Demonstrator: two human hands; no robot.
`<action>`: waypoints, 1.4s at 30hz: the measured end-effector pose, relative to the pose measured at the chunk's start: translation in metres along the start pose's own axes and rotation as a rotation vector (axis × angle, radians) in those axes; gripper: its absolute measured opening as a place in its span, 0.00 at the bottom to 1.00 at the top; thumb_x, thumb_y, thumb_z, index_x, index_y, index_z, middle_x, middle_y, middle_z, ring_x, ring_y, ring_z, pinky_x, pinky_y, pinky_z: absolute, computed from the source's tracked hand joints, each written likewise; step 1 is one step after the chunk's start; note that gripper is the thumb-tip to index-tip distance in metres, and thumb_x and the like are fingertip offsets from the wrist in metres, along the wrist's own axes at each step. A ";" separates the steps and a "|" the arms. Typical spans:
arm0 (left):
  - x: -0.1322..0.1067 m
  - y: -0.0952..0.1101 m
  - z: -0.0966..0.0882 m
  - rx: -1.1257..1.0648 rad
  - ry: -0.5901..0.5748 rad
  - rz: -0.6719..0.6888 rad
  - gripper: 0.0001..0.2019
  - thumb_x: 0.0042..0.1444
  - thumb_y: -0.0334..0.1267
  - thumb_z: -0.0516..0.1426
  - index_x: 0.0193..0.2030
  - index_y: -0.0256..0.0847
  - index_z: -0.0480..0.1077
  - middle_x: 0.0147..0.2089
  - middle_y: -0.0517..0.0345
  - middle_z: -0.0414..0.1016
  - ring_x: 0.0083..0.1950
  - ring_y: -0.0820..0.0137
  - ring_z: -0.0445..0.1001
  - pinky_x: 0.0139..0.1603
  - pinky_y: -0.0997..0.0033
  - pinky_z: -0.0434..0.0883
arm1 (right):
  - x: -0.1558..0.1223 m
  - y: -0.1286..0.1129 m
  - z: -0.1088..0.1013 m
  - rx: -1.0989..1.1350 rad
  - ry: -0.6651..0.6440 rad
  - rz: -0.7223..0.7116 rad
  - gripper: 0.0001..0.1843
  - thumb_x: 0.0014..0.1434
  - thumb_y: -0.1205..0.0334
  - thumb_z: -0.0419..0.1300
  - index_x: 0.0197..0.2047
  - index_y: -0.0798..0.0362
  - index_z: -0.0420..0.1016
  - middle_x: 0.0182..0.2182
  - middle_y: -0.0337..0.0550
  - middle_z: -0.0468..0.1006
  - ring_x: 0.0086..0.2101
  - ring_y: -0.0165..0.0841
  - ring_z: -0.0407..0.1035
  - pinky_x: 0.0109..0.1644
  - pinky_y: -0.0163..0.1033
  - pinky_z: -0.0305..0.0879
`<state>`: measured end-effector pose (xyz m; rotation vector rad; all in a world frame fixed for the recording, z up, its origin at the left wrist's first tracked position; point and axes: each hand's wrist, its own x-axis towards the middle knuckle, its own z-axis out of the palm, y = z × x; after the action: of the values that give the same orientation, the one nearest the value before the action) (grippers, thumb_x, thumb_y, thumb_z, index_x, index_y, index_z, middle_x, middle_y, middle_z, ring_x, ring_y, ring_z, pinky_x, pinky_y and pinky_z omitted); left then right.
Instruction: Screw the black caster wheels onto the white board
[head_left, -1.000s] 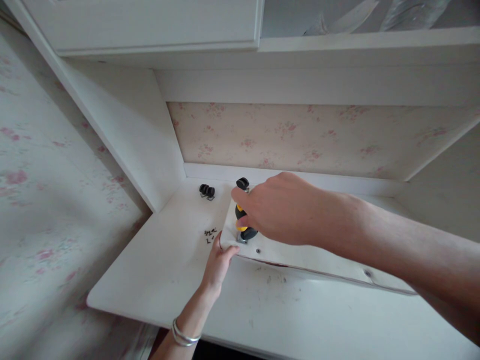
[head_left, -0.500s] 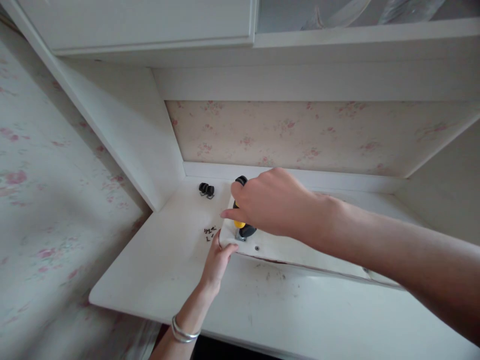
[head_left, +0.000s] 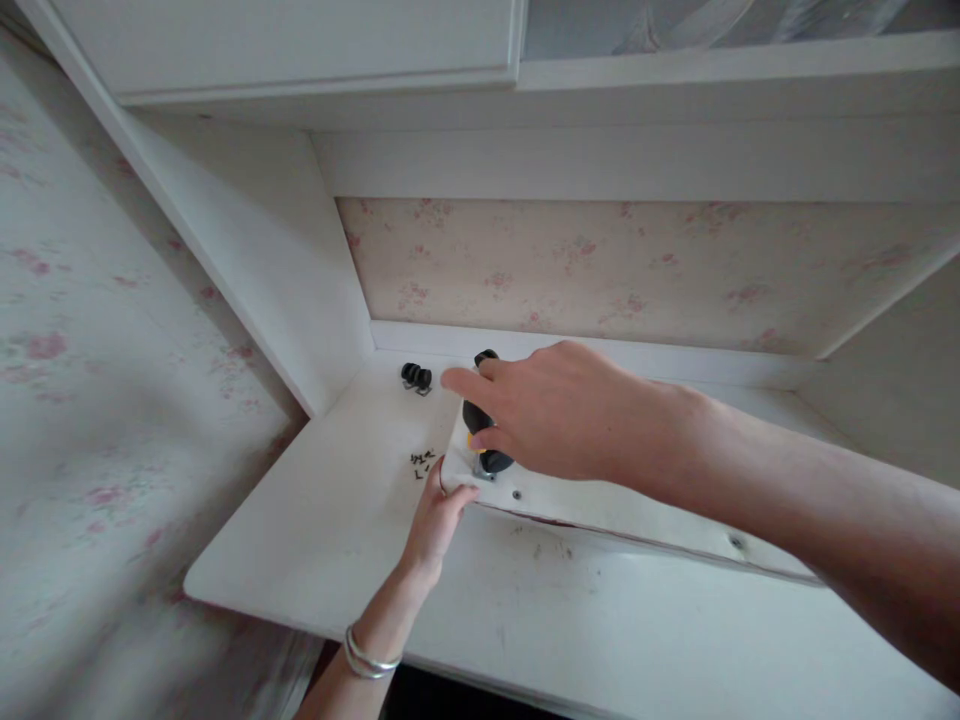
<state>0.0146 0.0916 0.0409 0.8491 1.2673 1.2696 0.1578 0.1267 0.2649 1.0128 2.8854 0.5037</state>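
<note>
My right hand (head_left: 562, 410) is closed around the black and yellow handle of a screwdriver (head_left: 474, 416), held over the near left corner of a white board (head_left: 600, 510). Right below it, a black caster wheel (head_left: 495, 462) with a metal plate sits on that corner. The screwdriver's tip is hidden. My left hand (head_left: 435, 515) grips the board's left end, thumb on top and fingers down the side. Behind my right hand, another black rounded part (head_left: 486, 356) shows at the board's far corner, partly covered.
Loose black casters (head_left: 416, 377) lie on the white desktop (head_left: 322, 530) at the back left. Several small dark screws (head_left: 421, 460) are scattered left of the board. A white cabinet (head_left: 322, 50) overhangs the desk, and a side panel (head_left: 255, 250) stands at the left.
My right hand's fingers have shifted on the screwdriver handle, the index finger now reaching further out and the thumb lower. My left hand keeps its hold on the board.
</note>
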 end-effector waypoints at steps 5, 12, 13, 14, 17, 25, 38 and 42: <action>0.002 -0.004 -0.003 0.000 -0.053 -0.009 0.27 0.48 0.33 0.60 0.57 0.42 0.67 0.40 0.59 0.75 0.34 0.73 0.68 0.30 0.76 0.59 | -0.003 0.000 0.003 -0.087 0.105 -0.068 0.14 0.62 0.53 0.63 0.43 0.54 0.70 0.18 0.37 0.73 0.21 0.41 0.74 0.21 0.35 0.48; 0.002 -0.013 -0.014 0.051 -0.099 0.022 0.22 0.52 0.35 0.60 0.56 0.42 0.69 0.36 0.62 0.70 0.27 0.77 0.60 0.27 0.76 0.58 | -0.003 0.001 0.001 -0.044 0.094 -0.056 0.16 0.63 0.49 0.62 0.45 0.52 0.71 0.22 0.38 0.76 0.23 0.42 0.74 0.22 0.35 0.48; 0.001 -0.015 -0.018 0.044 -0.108 0.023 0.23 0.53 0.37 0.60 0.57 0.42 0.68 0.37 0.62 0.70 0.27 0.78 0.59 0.27 0.76 0.59 | -0.005 0.001 -0.001 -0.027 0.074 -0.044 0.14 0.63 0.51 0.61 0.46 0.52 0.72 0.23 0.39 0.77 0.24 0.42 0.75 0.22 0.35 0.47; -0.001 -0.017 -0.023 0.032 -0.106 0.023 0.23 0.54 0.40 0.60 0.58 0.43 0.68 0.39 0.61 0.71 0.27 0.78 0.60 0.27 0.76 0.60 | -0.006 0.001 -0.002 -0.011 0.053 -0.031 0.13 0.64 0.52 0.61 0.46 0.51 0.72 0.24 0.39 0.78 0.25 0.42 0.75 0.23 0.36 0.46; -0.005 -0.028 -0.043 0.064 -0.035 0.006 0.22 0.58 0.48 0.56 0.57 0.43 0.70 0.45 0.57 0.73 0.27 0.77 0.62 0.28 0.74 0.63 | -0.010 0.000 -0.003 0.033 0.013 0.008 0.10 0.65 0.54 0.58 0.45 0.50 0.71 0.28 0.40 0.79 0.27 0.42 0.75 0.23 0.36 0.44; -0.001 -0.049 -0.096 0.655 0.186 0.060 0.15 0.59 0.47 0.55 0.44 0.41 0.76 0.44 0.53 0.81 0.42 0.63 0.76 0.45 0.66 0.69 | -0.006 0.001 0.000 0.138 0.006 0.049 0.08 0.65 0.53 0.56 0.41 0.48 0.71 0.28 0.38 0.78 0.27 0.39 0.72 0.25 0.37 0.43; 0.055 -0.027 -0.117 1.334 0.005 0.482 0.16 0.66 0.34 0.48 0.53 0.40 0.74 0.52 0.51 0.75 0.45 0.65 0.78 0.48 0.68 0.72 | -0.015 -0.004 -0.008 0.030 0.135 0.272 0.16 0.63 0.46 0.51 0.30 0.46 0.65 0.19 0.37 0.71 0.18 0.36 0.62 0.22 0.38 0.43; 0.061 -0.022 -0.120 1.406 -0.149 0.495 0.18 0.67 0.32 0.47 0.54 0.45 0.74 0.51 0.54 0.74 0.44 0.68 0.78 0.46 0.70 0.72 | -0.039 0.001 -0.004 0.156 0.187 0.376 0.16 0.63 0.42 0.51 0.32 0.44 0.67 0.18 0.34 0.69 0.18 0.35 0.61 0.24 0.38 0.49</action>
<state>-0.1056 0.1249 -0.0129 2.2882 1.8354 0.4451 0.1880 0.1025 0.2663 1.6318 2.9365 0.4112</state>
